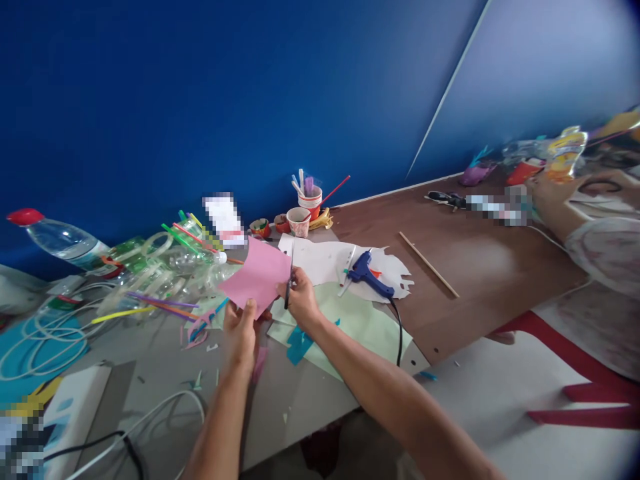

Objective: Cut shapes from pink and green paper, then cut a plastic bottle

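A sheet of pink paper (259,270) is held up over the table, pinched at its lower edge by my left hand (242,328). My right hand (303,295) grips a pair of scissors (287,293), whose blades stand upright along the paper's right edge. Whether the blades are apart I cannot tell. Under my right forearm lie pale green sheets (350,323) and a strip of teal paper (299,343). Behind them a blue glue gun (370,272) rests on a white sheet with a ragged edge (313,257).
Left stand a red-capped bottle (65,240), several plastic bottles (173,270), straws and coiled white cable (45,333). Paper cups (299,222) are by the wall. A wooden stick (429,265) lies on the brown table (480,267). Another person's arm (560,207) reaches in from the right.
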The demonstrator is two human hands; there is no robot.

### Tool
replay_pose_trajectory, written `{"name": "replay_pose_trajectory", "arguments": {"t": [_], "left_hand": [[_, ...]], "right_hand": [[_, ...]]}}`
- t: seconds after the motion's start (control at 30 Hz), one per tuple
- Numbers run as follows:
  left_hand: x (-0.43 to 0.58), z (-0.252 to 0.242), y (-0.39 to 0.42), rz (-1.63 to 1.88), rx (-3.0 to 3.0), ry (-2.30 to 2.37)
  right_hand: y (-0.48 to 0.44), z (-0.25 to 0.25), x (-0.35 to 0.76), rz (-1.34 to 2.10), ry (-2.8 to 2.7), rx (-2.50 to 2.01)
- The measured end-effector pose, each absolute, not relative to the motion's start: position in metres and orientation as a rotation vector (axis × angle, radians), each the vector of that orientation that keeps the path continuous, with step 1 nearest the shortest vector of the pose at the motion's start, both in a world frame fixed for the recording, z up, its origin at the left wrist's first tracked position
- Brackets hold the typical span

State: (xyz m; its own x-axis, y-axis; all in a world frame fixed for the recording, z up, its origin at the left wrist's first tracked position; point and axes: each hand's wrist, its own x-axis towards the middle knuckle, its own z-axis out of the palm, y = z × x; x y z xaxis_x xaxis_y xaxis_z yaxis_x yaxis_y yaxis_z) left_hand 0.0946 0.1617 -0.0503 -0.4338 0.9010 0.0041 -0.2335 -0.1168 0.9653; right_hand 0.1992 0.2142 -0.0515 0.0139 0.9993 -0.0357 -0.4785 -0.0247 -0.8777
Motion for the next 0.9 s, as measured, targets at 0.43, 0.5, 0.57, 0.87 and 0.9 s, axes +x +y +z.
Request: {"name": "replay_pose_trajectory", "arguments": {"t": [0.43, 0.5, 0.57, 0.87, 0.9], "left_hand": [[0.094, -0.046, 0.157, 1.540, 0.755, 1.307], [0.093, -0.047, 0.158, 1.566, 0.735, 1.264], [0.092, -0.048, 0.160, 1.627, 0.715, 1.215], [0.084, -0.043, 0.164, 1.731, 0.473, 1.071], [0.083, -0.042, 0.164, 1.736, 0.454, 1.052]], "right_hand": [[0.236, -0.048, 0.236, 1.367, -0.585, -0.821], [0.236, -0.043, 0.242, 1.370, -0.667, -0.767], [0.232, -0.037, 0.246, 1.394, -0.798, -0.672], [0.214, -0.017, 0.263, 1.798, -1.375, -0.279], [0.213, -0.016, 0.265, 1.887, -1.487, -0.227]]}}
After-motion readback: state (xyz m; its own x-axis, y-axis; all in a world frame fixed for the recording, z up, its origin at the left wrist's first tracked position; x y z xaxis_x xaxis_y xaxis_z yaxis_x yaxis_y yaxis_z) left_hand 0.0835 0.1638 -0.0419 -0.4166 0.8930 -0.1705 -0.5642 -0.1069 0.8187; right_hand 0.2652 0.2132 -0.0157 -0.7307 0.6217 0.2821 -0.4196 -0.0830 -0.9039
